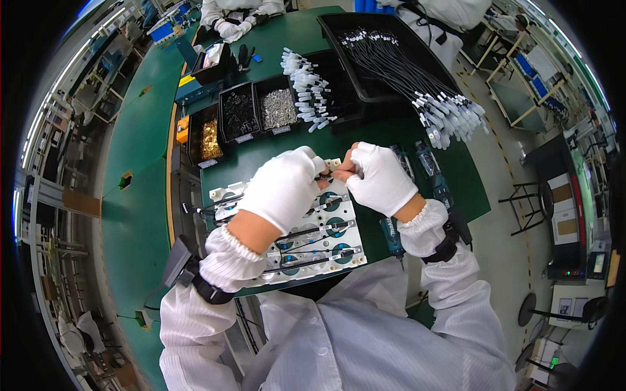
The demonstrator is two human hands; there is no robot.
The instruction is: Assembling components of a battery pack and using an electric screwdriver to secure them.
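Observation:
A white fixture plate [353,216] with round teal-backed openings lies on the green table in front of me. Several thin black cables [306,232] with white labels run across it. My left hand [282,188], in a white glove with bare fingertips, reaches over the plate and is closed at its far edge. From the other side my right hand [380,178], gloved the same way, pinches close to the left fingertips. Whatever small piece sits between the fingers is mostly hidden.
Beyond the plate stand black bins of gold parts [210,139], black parts [238,112] and silver screws [278,108]. A large black tray [339,40] holds cables with pale capped ends [450,117]. Teal electric screwdrivers [428,161] lie at right. Another person's gloved hands [233,29] rest across the table.

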